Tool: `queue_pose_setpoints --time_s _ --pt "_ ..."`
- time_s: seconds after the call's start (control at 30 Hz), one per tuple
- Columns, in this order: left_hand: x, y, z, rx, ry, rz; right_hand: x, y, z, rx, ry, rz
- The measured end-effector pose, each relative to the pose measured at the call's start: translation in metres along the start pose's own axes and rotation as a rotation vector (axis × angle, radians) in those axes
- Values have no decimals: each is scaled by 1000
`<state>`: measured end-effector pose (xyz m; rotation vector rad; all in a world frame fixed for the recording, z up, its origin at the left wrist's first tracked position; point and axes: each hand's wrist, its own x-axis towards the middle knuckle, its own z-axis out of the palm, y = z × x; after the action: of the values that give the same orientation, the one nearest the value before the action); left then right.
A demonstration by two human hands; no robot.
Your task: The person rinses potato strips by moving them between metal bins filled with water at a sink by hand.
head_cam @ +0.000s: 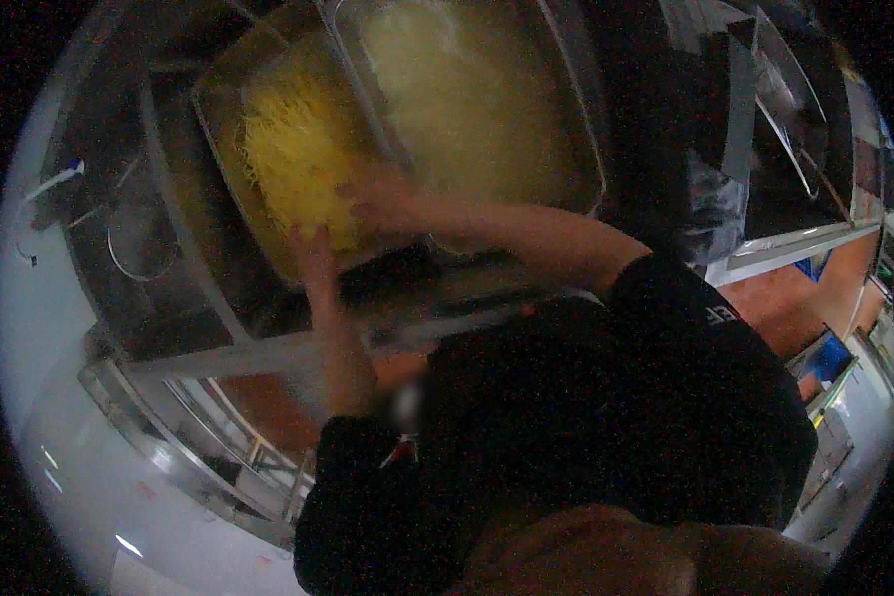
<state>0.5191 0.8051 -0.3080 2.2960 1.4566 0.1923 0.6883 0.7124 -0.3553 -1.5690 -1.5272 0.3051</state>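
Note:
A mass of thin yellow strands (pixel 294 141) lies in a rectangular tub (pixel 220 160) with a pale rim, at upper left of centre. From below, my left hand (pixel 314 249) reaches to the near edge of the strands, with fingers apart. My right hand (pixel 376 201) comes in from the right over the strands' right side, its fingers spread. Neither hand visibly holds anything; blur hides how far the fingers touch the strands. Right beside this tub is a larger one with cloudy yellowish liquid (pixel 484 112).
Left of the tubs is a dark basin area with a round metal ring (pixel 141 238). A pale metal edge (pixel 268 354) runs between my body and the tubs. At the right stands a dark-topped unit with a metal pan or lid (pixel 790 112). Reddish floor (pixel 775 305) shows below.

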Motion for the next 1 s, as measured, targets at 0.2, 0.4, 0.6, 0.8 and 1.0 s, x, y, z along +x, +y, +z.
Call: queue_pose_setpoints --time_s 0.2,0.4,0.6,0.8,1.0 --pt "1 75 31 -241 237 472 -36 91 -122 99 -119 799" --pt "81 197 139 -2 -304 502 -54 204 -157 -591 -640 680" --pt "183 179 223 275 -203 363 -38 341 -132 -659 -356 226" --pt "219 169 225 215 -265 464 27 355 -99 -706 -546 433" --pt "185 175 208 116 -82 599 19 301 -89 -604 -394 580"
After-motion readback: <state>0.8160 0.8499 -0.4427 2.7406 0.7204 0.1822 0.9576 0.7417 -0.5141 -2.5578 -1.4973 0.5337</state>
